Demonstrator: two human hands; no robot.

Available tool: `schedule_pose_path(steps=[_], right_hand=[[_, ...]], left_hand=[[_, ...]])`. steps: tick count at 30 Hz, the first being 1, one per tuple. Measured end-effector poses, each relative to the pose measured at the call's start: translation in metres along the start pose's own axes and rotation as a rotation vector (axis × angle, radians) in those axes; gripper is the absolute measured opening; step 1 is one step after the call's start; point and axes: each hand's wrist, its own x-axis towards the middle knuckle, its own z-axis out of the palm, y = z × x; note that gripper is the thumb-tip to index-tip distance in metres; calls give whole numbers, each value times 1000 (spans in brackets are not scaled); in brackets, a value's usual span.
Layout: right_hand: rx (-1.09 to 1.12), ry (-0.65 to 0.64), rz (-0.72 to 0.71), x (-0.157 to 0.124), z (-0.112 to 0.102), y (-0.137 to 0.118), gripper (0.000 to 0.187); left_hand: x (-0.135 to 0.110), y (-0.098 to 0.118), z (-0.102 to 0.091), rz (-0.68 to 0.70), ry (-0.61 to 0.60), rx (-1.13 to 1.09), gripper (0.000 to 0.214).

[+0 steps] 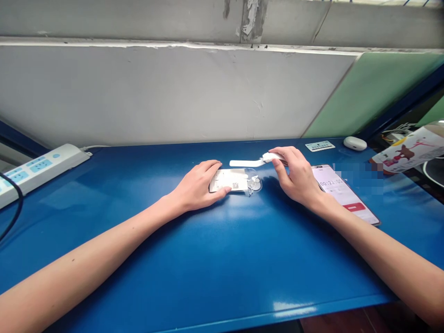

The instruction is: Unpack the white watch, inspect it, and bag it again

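Observation:
My left hand lies on a small clear plastic package with a white printed card inside, fingers curved over its left end and holding it down on the blue table. My right hand is closed in a pinch around a thin white strip-like piece, which sticks out to the left just above the package. The strip's far tip lies beyond the package's top edge.
A phone with a running timer on its screen lies under my right wrist. A white power strip sits at the left edge, a white earbud case and a small label at the back right, a printed box at far right.

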Motion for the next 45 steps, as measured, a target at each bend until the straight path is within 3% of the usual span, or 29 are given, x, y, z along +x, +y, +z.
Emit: schedule_pose_path(steps=[7, 13, 18, 26, 31, 38, 42, 45], right_hand=[[62, -3, -82, -1, -3, -8, 22], [63, 18, -174, 2, -9, -20, 23], [132, -10, -253, 8, -12, -32, 22], [224, 97, 2, 23, -17, -54, 18], [308, 92, 60, 48, -17, -62, 31], [449, 18, 18, 62, -8, -77, 37], [577, 12, 87, 64, -7, -79, 38], [773, -78, 179, 67, -3, -77, 39]], left_hand=[[0, 4, -5, 4, 109, -77, 65], [1, 17, -9, 122, 277, -84, 55], [2, 30, -10, 228, 307, -78, 37], [2, 40, -12, 175, 234, -129, 31], [1, 44, -13, 135, 234, -224, 28], [3, 44, -14, 73, 231, -341, 18], [4, 45, -14, 35, 295, -379, 14], [4, 47, -14, 0, 349, -398, 15]])
